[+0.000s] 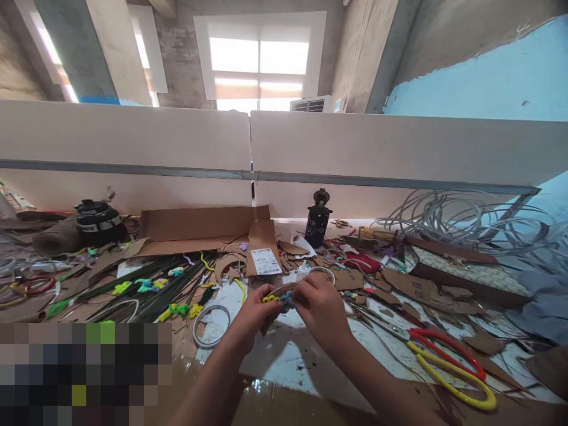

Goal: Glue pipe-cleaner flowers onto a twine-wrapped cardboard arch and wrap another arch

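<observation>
In the middle of the table, my left hand is closed on the left side of a curved brown cardboard piece. Small fuzzy yellow and blue loops, which look like twisted pipe cleaner, run along its front. My right hand pinches the blue end, its fingertips hiding part of it. Just behind my right hand are a white bottle and a pale ring. Another ring of tape lies left of my left hand. Scissors with red and yellow handles rest to the right.
An open cardboard box and a dark bottle stand at the back. Pipe-cleaner flowers with green stems lie left. Cardboard scraps, a patterned bag and coiled clear tubing crowd the right. A white partition borders the table.
</observation>
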`<state>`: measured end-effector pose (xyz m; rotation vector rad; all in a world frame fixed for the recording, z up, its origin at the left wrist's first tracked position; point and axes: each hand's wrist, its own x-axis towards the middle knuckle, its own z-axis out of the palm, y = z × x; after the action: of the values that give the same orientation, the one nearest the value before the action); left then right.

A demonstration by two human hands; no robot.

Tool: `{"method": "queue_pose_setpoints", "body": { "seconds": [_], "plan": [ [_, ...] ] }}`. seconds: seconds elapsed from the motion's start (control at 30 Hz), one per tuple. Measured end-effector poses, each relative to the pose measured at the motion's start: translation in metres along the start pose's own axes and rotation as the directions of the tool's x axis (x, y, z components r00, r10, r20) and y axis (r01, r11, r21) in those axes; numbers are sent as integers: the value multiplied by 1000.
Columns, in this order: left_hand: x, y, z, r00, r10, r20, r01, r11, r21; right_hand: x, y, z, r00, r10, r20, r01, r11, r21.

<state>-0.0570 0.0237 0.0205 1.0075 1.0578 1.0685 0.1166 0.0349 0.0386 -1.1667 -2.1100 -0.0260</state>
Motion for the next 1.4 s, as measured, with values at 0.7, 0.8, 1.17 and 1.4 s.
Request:
{"method": "queue_pose_setpoints", "body": {
  "seconds": [0.7, 0.8, 1.17, 1.4],
  "plan": [
    [5, -3, -6, 996, -40, -78, 32, 994, -100, 14, 30, -5, 971, 191, 142, -232, 897, 376],
    [3, -1, -4, 997, -43, -66, 37, 995, -94, 13, 43, 1, 920, 319, 229, -393, 737, 550],
    [-10, 11, 7, 998, -23, -58, 29, 994, 108, 8, 43, 8, 879, 337, 339, -475, 533, 701],
    [0, 6, 0, 994, -5, -106, 15, 995, 95, 10, 52, -3, 887, 395, 239, -435, 544, 717]
  ]
}}
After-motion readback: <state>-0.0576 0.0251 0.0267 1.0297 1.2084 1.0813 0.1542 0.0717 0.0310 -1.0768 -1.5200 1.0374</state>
